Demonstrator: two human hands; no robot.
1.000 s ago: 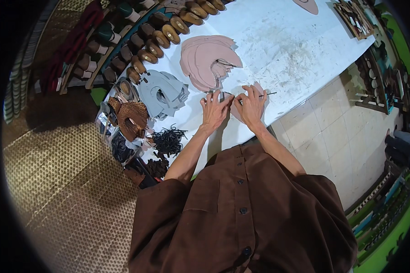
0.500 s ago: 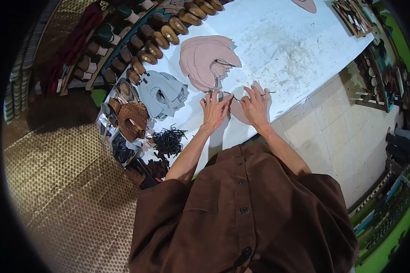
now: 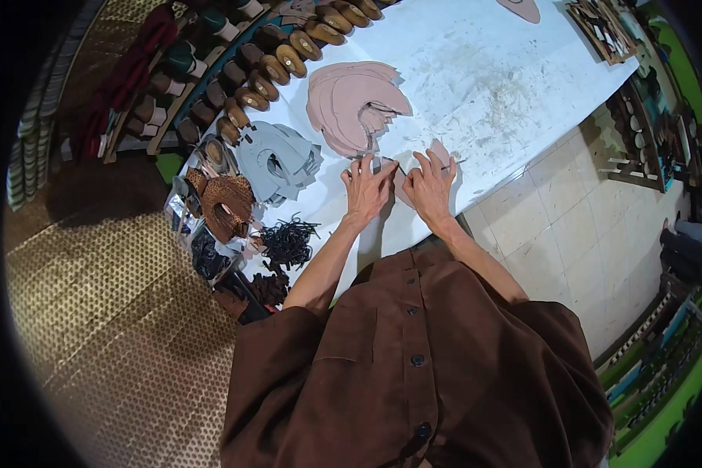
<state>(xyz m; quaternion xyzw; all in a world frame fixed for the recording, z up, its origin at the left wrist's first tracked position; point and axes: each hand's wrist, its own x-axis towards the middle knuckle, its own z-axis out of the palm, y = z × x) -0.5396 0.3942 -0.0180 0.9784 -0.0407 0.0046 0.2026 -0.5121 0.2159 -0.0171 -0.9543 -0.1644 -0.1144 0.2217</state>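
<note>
A pink shoe-upper piece [image 3: 402, 187] lies on the white table in front of me, partly hidden by my hands. My left hand [image 3: 363, 191] presses its bent fingertips at the piece's left end, thumb and index finger close together over a small dark bit. Whatever they grip is too small to name. My right hand [image 3: 429, 187] rests over the piece with curled fingers, a thin dark stick-like tool [image 3: 459, 162] jutting out to the right from between them. Just beyond my left hand sits a stack of pink curved pieces [image 3: 343, 109].
Grey cut pieces [image 3: 269, 160] lie left of my hands, with brown patterned pieces [image 3: 226, 203] and black strips [image 3: 288, 240] nearer. Wooden shoe lasts [image 3: 290, 59] line the table's far left edge. A wooden tray [image 3: 600, 31] stands at the far right corner of the white table [image 3: 476, 86].
My right hand has shifted slightly left toward my left hand, its fingers more curled, and the thin tool has moved with it. The left hand stays nearly in place.
</note>
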